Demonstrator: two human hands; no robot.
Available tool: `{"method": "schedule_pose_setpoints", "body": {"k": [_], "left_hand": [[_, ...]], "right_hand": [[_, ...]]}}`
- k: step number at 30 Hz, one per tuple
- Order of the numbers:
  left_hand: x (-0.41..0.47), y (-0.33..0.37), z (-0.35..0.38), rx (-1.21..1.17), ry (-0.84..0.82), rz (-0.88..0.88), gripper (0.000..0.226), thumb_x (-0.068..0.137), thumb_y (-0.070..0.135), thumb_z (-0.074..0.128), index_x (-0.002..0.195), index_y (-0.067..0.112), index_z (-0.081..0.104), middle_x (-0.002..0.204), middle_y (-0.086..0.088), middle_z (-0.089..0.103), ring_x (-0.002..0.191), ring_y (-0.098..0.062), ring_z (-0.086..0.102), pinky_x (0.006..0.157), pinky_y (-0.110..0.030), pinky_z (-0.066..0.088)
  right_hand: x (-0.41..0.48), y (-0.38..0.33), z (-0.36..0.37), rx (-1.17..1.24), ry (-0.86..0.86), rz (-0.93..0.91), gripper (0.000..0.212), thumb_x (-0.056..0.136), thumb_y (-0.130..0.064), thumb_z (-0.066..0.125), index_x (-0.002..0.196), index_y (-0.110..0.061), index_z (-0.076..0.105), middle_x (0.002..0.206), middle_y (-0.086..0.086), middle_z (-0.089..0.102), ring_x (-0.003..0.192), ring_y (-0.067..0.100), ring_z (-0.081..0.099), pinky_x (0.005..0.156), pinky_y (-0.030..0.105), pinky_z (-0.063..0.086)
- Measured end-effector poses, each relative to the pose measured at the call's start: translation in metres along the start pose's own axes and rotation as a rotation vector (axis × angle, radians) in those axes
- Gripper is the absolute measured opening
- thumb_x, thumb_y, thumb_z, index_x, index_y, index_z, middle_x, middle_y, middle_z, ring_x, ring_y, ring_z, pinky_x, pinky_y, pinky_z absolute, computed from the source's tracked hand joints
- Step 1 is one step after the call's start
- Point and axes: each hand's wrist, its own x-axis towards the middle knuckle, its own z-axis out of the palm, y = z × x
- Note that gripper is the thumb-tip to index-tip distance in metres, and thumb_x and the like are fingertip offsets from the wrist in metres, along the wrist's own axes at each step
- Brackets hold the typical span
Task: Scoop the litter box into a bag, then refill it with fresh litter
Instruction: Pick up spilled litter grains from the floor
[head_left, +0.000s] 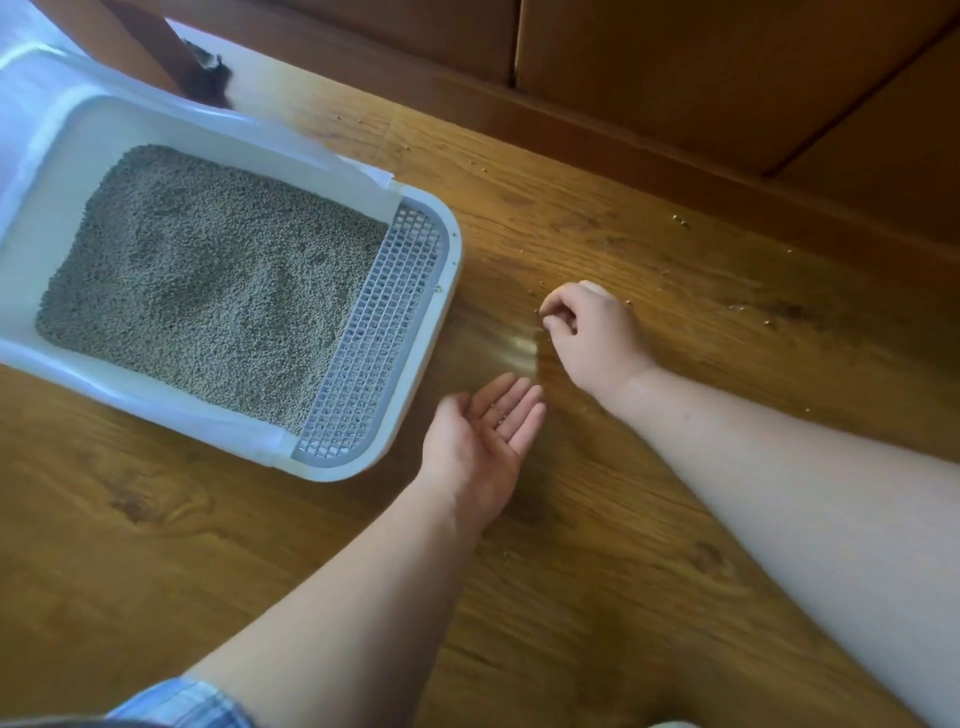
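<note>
A white litter box (421, 405) sits on the wooden floor at the left, holding grey litter (208, 280) and a grey grid step (379, 338) along its near end. My left hand (483, 441) lies palm up just right of the box, fingers straight, with a few stray litter grains on the palm. My right hand (592, 327) hovers over the floor farther right, fingertips curled together and pinching small litter grains. No scoop or bag is in view.
Loose litter grains (680, 222) are scattered over the wooden floor (675, 519) to the right of the box. A brown wooden cabinet (675, 78) with a baseboard runs along the back. A dark object (208, 78) lies behind the box.
</note>
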Motion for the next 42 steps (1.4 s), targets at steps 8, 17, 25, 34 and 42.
{"method": "schedule_pose_setpoints", "body": {"k": [8, 17, 25, 34, 42], "left_hand": [[-0.006, 0.003, -0.001, 0.016, 0.015, 0.003, 0.054, 0.105, 0.03, 0.021, 0.118, -0.004, 0.06, 0.115, -0.024, 0.069, 0.111, -0.036, 0.065, 0.103, -0.046, 0.048], [-0.011, 0.004, -0.003, 0.023, 0.006, 0.013, 0.052, 0.105, 0.028, 0.023, 0.118, -0.005, 0.061, 0.116, -0.024, 0.069, 0.111, -0.035, 0.066, 0.102, -0.045, 0.049], [-0.024, 0.003, -0.002, -0.007, -0.009, 0.041, 0.052, 0.105, 0.028, 0.023, 0.12, -0.005, 0.06, 0.116, -0.024, 0.069, 0.111, -0.035, 0.066, 0.1, -0.044, 0.05], [-0.028, -0.011, 0.004, -0.04, -0.004, 0.028, 0.052, 0.105, 0.028, 0.022, 0.12, -0.005, 0.059, 0.116, -0.025, 0.069, 0.112, -0.036, 0.064, 0.1, -0.044, 0.05], [0.001, -0.03, 0.034, 0.057, -0.166, -0.017, 0.051, 0.104, 0.027, 0.024, 0.134, -0.003, 0.052, 0.132, -0.024, 0.06, 0.122, -0.032, 0.06, 0.102, -0.043, 0.048]], "right_hand": [[0.024, 0.005, 0.013, -0.126, -0.041, 0.003, 0.007, 0.094, -0.021, 0.061, 0.089, -0.025, 0.063, 0.095, -0.006, 0.056, 0.088, 0.017, 0.055, 0.073, 0.027, 0.043], [0.032, -0.003, 0.013, -0.132, 0.064, -0.006, 0.011, 0.097, -0.02, 0.054, 0.089, -0.022, 0.06, 0.095, -0.006, 0.055, 0.084, 0.016, 0.054, 0.068, 0.027, 0.043], [0.04, -0.012, 0.019, -0.281, 0.047, 0.016, 0.016, 0.099, -0.02, 0.048, 0.086, -0.025, 0.056, 0.093, -0.006, 0.055, 0.079, 0.017, 0.053, 0.058, 0.027, 0.044], [0.015, -0.034, -0.006, -0.173, -0.168, -0.017, 0.005, 0.089, -0.029, 0.059, 0.087, -0.025, 0.06, 0.084, -0.007, 0.057, 0.072, 0.015, 0.056, 0.056, 0.026, 0.042], [-0.044, -0.009, -0.049, -0.058, -0.389, -0.214, 0.016, 0.088, -0.026, 0.053, 0.092, -0.03, 0.068, 0.089, -0.015, 0.061, 0.086, 0.01, 0.058, 0.075, 0.032, 0.05]]}}
